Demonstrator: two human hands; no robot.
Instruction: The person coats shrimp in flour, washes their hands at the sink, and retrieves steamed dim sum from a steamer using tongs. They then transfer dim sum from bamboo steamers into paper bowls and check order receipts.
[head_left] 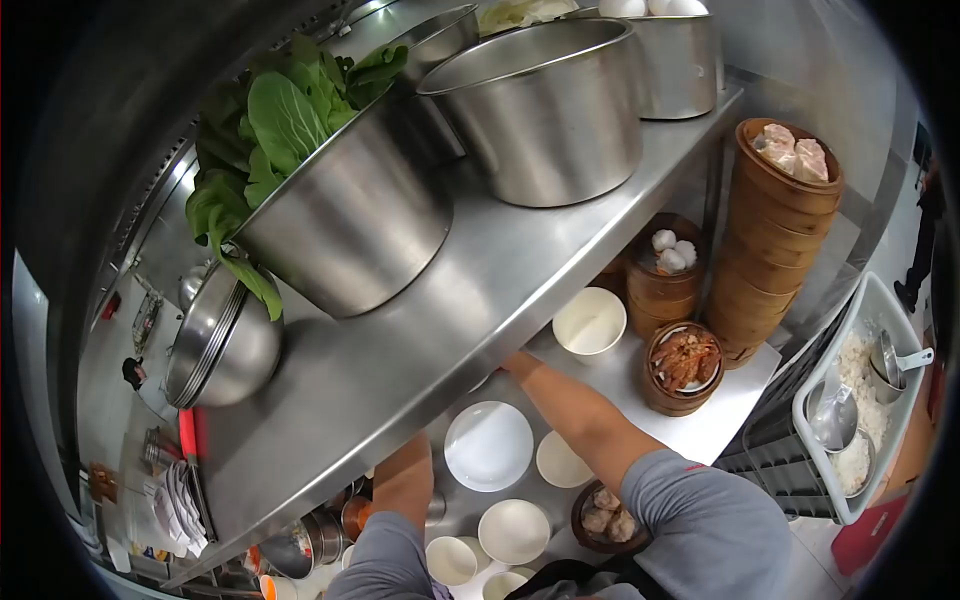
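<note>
Both of my forearms reach under the steel shelf (400,345), and its edge hides my left hand and my right hand. Whatever they hold or touch cannot be seen. Between the arms sits a white round plate or shallow bowl (488,446) on the lower counter. A cream bowl (565,460) is partly covered by my right forearm, and another empty bowl (514,532) stands nearer to me. Beyond my right arm is a deep white tub (589,324). Close to my right sleeve, a bamboo steamer (607,522) holds browned dumplings.
On the shelf stand a steel pot of leafy greens (345,215), another large pot (545,120) and stacked steel bowls (225,340). To the right rise a tall steamer stack (770,250), a steamer of chicken feet (684,362) and a rice bin (800,420).
</note>
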